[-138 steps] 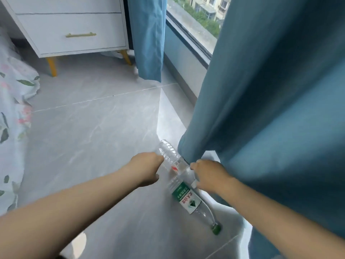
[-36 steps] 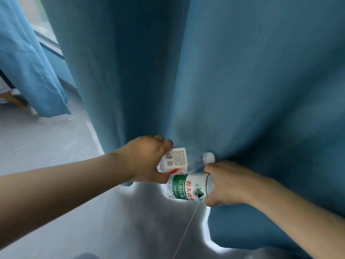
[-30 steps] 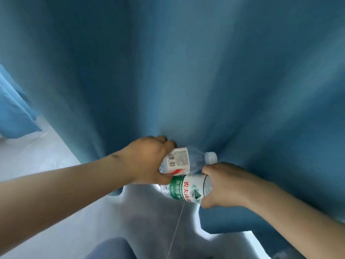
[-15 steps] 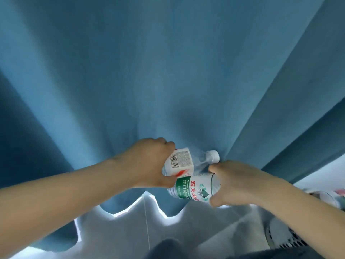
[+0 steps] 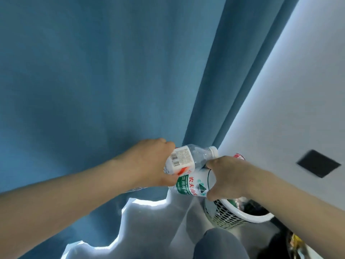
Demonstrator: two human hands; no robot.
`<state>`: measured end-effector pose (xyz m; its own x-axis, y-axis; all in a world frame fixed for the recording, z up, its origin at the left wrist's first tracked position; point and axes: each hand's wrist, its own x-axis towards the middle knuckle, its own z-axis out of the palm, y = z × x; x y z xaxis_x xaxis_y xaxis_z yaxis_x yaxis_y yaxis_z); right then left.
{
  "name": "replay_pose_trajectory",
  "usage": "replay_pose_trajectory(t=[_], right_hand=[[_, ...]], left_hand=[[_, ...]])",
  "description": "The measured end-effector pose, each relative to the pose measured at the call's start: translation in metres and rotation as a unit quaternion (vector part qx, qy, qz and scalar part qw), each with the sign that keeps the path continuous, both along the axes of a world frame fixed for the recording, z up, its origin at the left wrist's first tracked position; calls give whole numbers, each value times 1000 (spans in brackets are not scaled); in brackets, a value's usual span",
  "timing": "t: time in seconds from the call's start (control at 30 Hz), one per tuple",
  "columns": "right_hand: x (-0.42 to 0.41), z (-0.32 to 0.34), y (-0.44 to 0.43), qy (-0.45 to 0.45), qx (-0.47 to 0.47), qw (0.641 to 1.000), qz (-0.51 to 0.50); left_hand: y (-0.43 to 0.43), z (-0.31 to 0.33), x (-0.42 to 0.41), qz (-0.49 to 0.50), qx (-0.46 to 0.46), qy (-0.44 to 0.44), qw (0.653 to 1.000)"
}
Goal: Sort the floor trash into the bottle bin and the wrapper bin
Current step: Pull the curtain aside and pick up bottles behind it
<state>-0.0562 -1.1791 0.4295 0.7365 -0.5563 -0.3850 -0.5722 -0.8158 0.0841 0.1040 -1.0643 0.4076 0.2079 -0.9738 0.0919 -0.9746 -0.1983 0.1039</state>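
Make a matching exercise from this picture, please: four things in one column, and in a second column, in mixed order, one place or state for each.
Things
1. clear plastic bottle with white-and-red barcode label
2. clear plastic bottle with green-and-white label
3. white perforated plastic bin
4. blue fabric curtain

Places or states
A. sits below the right hand
B. gripped by the left hand
C. hangs behind both hands
D. gripped by the right hand

Pairs: 1-B, 2-D, 3-A, 4-C
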Motion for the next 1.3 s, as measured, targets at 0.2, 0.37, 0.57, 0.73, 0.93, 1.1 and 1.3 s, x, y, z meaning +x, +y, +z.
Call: replay_pose_trajectory(t=[0.2,0.37,0.57,0.73,0.93,1.1,1.3], right_hand=[[-43,-2,-37,-7,-28,998,-59],[-92,-5,-60,-16,-47,993,-108],[-154,-1,-78,-12,-45,985,-167],[-195,-4,-104,-7,-38,978,-206],[-220,-26,-128,-3,-28,972,-231],[-220,-49,-144,15,-23,972,-235],[-215,-70,-169,14,-16,968,-250]], left_hand=[[-63,-3,-32,-47,5,17,999],[-104,-3,-71,-94,-6,-3,996],[-137,-2,-125,-128,8,-8,992],[-173,-5,-162,-144,19,-1,989],[-209,-33,-180,-159,32,-15,987],[-229,-58,-180,-164,55,4,985],[-257,-84,-171,-139,75,32,987]])
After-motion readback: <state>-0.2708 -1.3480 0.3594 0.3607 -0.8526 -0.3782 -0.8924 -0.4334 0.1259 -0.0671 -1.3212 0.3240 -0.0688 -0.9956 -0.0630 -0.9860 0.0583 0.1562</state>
